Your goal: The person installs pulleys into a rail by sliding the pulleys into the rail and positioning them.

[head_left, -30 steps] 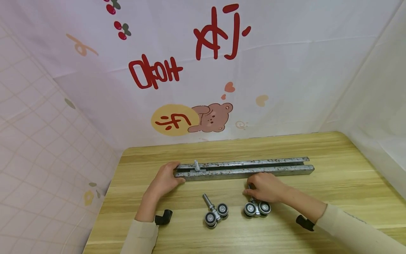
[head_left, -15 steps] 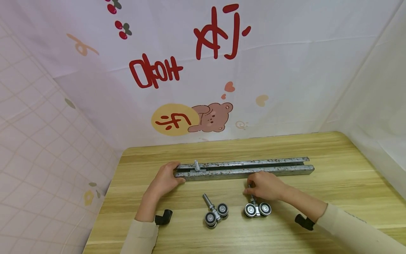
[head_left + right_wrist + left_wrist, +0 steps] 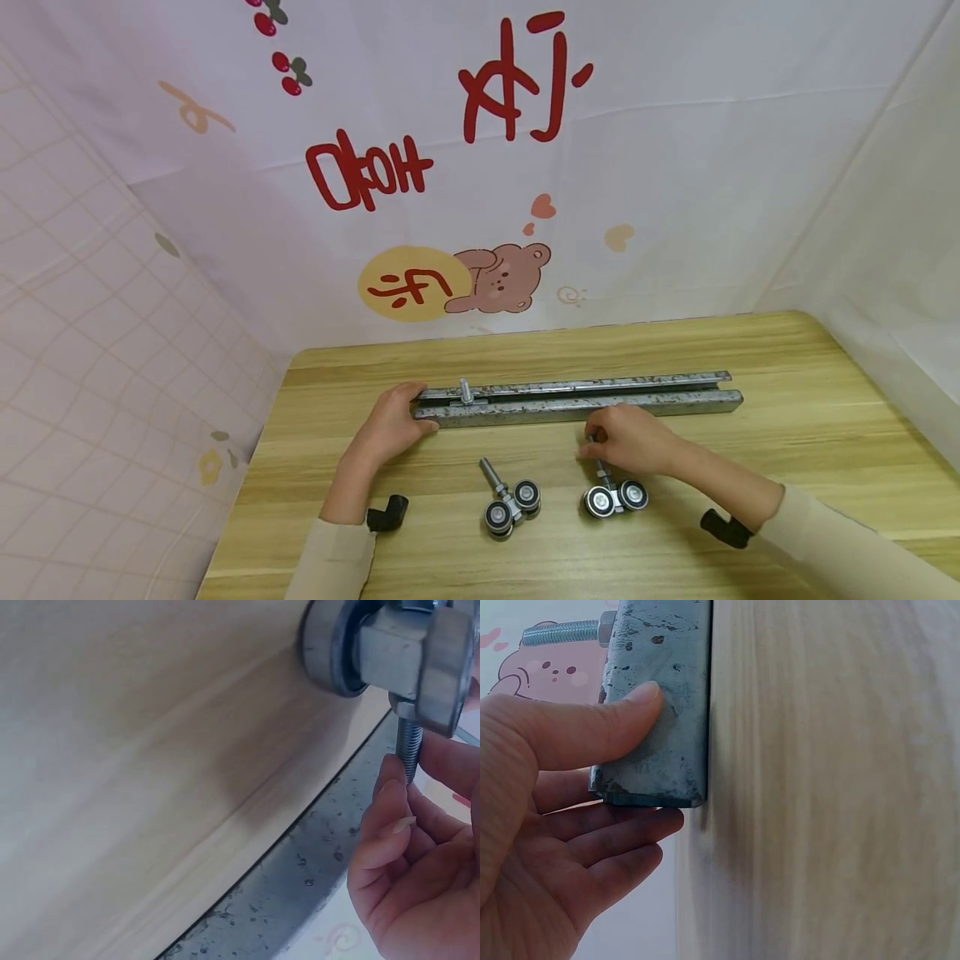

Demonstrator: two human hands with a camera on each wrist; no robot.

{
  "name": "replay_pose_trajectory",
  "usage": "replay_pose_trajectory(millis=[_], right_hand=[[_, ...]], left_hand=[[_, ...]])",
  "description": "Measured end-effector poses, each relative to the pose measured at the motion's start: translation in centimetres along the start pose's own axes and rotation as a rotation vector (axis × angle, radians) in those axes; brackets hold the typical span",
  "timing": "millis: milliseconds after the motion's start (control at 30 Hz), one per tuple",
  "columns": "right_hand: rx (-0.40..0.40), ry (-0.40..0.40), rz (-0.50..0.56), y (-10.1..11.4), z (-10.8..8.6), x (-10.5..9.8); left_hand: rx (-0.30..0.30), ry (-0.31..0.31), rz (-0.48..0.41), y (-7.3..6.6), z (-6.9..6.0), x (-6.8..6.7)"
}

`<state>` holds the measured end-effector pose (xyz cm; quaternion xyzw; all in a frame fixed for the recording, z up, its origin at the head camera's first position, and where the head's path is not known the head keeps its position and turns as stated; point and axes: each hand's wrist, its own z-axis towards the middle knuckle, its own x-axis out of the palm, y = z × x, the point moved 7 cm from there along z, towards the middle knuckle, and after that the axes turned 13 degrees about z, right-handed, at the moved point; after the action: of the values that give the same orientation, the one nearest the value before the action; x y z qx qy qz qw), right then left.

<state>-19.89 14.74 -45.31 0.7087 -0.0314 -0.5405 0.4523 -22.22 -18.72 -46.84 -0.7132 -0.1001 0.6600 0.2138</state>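
At the left, a black bent piece (image 3: 387, 513) sits beside the wrist of the left hand (image 3: 388, 427), which grips the left end of a metal rail (image 3: 540, 412), thumb laid on the near face and other fingers bent about the end. The rail lies lengthwise on a wooden table (image 3: 427, 558), its long slot facing up; near the gripped end, a threaded bolt (image 3: 465, 390) stands out of that slot. Next, in front of the rail, a roller trolley (image 3: 513, 505) rests on the table, its stem angled toward the rail. Farther right is a second trolley (image 3: 617, 498), its stem pinched between the thumb and fingers of the right hand (image 3: 628, 438); whether its wheels touch the table cannot be told.
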Motion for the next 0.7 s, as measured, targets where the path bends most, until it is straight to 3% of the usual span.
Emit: replay_pose_trajectory(millis=[700], right_hand=[[-0.098, -0.064, 0.038, 2.6, -2.2, -1.3]], left_hand=[[-0.008, 0.0, -0.009, 0.0, 0.0, 0.1]])
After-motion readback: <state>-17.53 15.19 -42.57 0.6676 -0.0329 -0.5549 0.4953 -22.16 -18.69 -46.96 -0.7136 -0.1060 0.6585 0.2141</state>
